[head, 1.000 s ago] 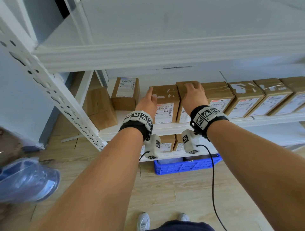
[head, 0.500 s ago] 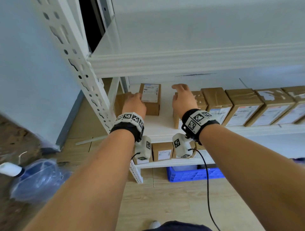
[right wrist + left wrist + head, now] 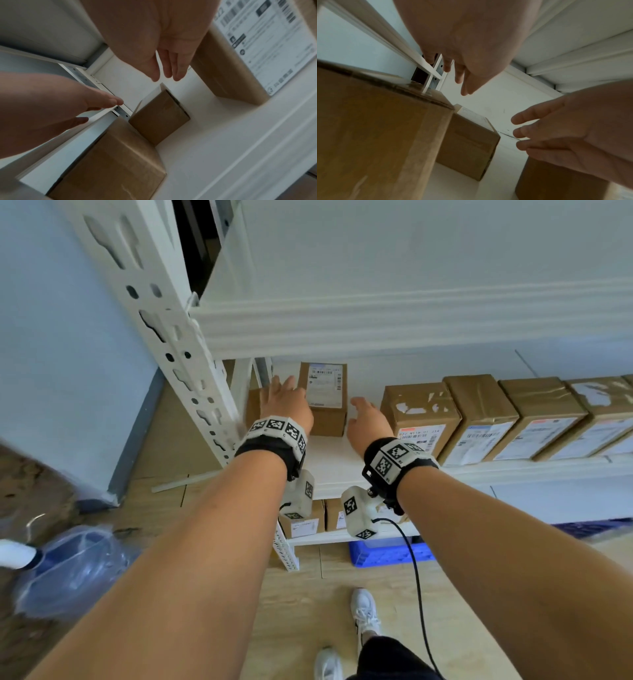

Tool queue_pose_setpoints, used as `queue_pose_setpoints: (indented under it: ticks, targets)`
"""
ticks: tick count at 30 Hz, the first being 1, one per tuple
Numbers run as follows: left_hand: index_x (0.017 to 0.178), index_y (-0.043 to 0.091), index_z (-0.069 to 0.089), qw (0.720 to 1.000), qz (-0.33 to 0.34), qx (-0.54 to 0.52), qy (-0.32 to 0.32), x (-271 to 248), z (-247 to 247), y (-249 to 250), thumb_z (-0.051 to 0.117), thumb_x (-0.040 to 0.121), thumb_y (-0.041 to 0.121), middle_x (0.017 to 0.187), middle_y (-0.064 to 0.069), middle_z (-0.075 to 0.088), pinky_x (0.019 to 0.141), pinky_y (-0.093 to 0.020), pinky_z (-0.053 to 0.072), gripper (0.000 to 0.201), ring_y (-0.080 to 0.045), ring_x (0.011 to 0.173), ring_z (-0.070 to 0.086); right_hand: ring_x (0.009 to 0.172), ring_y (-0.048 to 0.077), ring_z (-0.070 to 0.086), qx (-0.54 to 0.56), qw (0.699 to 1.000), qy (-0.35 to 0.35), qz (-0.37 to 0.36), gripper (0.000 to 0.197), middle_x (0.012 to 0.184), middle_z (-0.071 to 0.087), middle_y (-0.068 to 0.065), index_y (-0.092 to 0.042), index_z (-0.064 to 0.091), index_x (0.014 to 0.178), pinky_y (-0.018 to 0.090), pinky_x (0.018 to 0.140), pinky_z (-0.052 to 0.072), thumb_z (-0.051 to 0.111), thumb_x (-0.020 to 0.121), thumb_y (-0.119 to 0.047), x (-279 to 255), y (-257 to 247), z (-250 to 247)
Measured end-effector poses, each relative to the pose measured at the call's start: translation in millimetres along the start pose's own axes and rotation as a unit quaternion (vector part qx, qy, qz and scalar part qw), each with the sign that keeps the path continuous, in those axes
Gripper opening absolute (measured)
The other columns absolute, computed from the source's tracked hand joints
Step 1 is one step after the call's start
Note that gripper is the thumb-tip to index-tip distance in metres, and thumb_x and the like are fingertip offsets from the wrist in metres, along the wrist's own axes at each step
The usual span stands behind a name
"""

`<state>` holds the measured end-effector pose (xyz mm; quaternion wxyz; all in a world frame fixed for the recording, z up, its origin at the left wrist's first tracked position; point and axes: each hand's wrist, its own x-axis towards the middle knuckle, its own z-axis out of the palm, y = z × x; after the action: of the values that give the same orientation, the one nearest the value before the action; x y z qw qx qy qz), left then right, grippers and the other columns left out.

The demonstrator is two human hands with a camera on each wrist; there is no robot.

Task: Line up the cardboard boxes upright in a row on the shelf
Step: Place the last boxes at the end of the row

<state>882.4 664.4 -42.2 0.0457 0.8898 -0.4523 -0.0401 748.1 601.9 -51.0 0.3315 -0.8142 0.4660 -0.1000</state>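
The white metal shelf (image 3: 329, 470) holds brown cardboard boxes. A row of upright brown boxes with white labels (image 3: 479, 419) stands on the right part, side by side. To the left of the row, apart from it, a single brown box with a white label on top (image 3: 323, 398) sits further back on the shelf. At the far left end stands another plain brown box (image 3: 252, 412), next to the white perforated post (image 3: 178, 337).

The left hand (image 3: 286, 405) is spread, fingers straight, above the far-left box and just beside the single box; it holds nothing. The right hand (image 3: 368, 424) is also spread w/ relaxed fingers, between the single box and the row, holding nothing.

Only the head view shows the lower shelf w/ more small boxes (image 3: 303, 522) and a blue plastic crate (image 3: 390, 553) on the floor. The left wrist view shows the far-left box's side from very close and both palms; the right wrist view shows the label of the row's first box large, but blurred.
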Motion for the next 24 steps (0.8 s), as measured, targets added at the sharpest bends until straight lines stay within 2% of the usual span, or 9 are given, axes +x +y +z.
queue_pose_setpoints:
  ticks: [3,7,10,13,16,18,20,22,24]
  targets:
    - [0.148,0.020,0.032,0.999,-0.006,0.039,-0.034,10.4,0.8,-0.3,0.043,0.095,0.015,0.159,0.000,0.019,0.118,-0.056,0.001,0.054,-0.027,0.149,-0.003,0.124,0.028,0.050,0.018,0.999,-0.020,0.021,0.051,0.144,0.040,0.014,-0.012,0.032,0.144,0.033,0.098,0.045,0.036,0.094,0.003,16.8,-1.3,5.2]
    - [0.153,0.020,0.018,0.992,-0.003,0.109,-0.056,16.5,2.5,3.7,0.041,0.090,0.012,0.155,-0.004,0.032,0.113,-0.064,-0.009,0.067,-0.028,0.149,-0.005,0.126,0.031,0.047,0.038,0.997,-0.031,0.054,0.046,0.142,0.040,0.019,-0.005,0.033,0.142,0.034,0.103,0.042,0.035,0.096,0.001,33.1,-4.7,9.8]
    - [0.151,0.017,0.025,0.989,-0.023,0.127,-0.068,20.9,2.1,6.5,0.042,0.086,0.008,0.154,-0.014,0.032,0.111,-0.065,-0.009,0.068,-0.027,0.149,-0.006,0.123,0.031,0.050,-0.003,0.997,-0.046,0.070,0.039,0.138,0.047,0.018,-0.004,0.039,0.138,0.035,0.100,0.044,0.036,0.099,-0.008,44.3,-4.5,14.5]
    - [0.149,0.017,0.031,0.989,-0.022,0.130,-0.067,20.9,0.4,9.1,0.042,0.087,0.008,0.154,-0.019,0.028,0.111,-0.065,-0.013,0.063,-0.027,0.149,-0.002,0.119,0.033,0.053,-0.041,0.997,-0.066,0.031,0.036,0.130,0.054,0.018,-0.003,0.042,0.134,0.036,0.094,0.044,0.035,0.102,-0.019,52.7,-4.0,18.2]
    - [0.147,0.018,0.035,0.992,-0.015,0.114,-0.056,23.3,2.3,6.6,0.043,0.089,0.010,0.149,-0.017,0.039,0.112,-0.064,-0.012,0.059,-0.024,0.149,0.005,0.115,0.030,0.056,-0.002,0.995,-0.073,0.066,0.037,0.129,0.054,0.016,-0.005,0.039,0.134,0.034,0.086,0.045,0.034,0.103,-0.023,54.7,-3.2,20.3]
    - [0.143,0.020,0.040,0.994,-0.019,0.101,-0.042,24.5,4.1,4.3,0.045,0.090,0.015,0.143,-0.015,0.048,0.112,-0.064,-0.009,0.053,-0.022,0.149,0.010,0.114,0.032,0.056,-0.003,0.995,-0.058,0.082,0.037,0.126,0.055,0.018,-0.003,0.041,0.132,0.036,0.087,0.045,0.037,0.102,-0.024,52.0,-4.2,19.3]
    - [0.136,0.022,0.049,0.996,-0.018,0.089,-0.017,23.6,3.6,4.8,0.048,0.091,0.019,0.136,-0.012,0.054,0.113,-0.063,-0.008,0.045,-0.020,0.147,0.017,0.115,0.034,0.054,0.028,0.995,-0.033,0.091,0.038,0.126,0.055,0.019,-0.001,0.044,0.129,0.037,0.089,0.044,0.040,0.099,-0.024,46.2,-4.8,18.7]
    - [0.127,0.021,0.057,0.998,-0.009,0.069,0.009,21.5,0.7,8.3,0.051,0.091,0.019,0.129,-0.008,0.059,0.114,-0.059,-0.005,0.036,-0.019,0.143,0.026,0.114,0.030,0.055,0.076,0.989,-0.037,0.123,0.037,0.128,0.052,0.017,-0.003,0.041,0.132,0.032,0.082,0.041,0.038,0.099,-0.020,38.1,-5.8,15.7]
    - [0.118,0.019,0.060,0.998,-0.003,0.056,0.032,19.8,-2.5,11.4,0.053,0.090,0.016,0.119,-0.006,0.062,0.115,-0.054,0.000,0.030,-0.021,0.137,0.034,0.112,0.024,0.056,0.014,0.993,-0.046,0.108,0.037,0.129,0.052,0.013,-0.004,0.036,0.135,0.026,0.075,0.038,0.035,0.099,-0.015,31.9,-5.7,12.9]
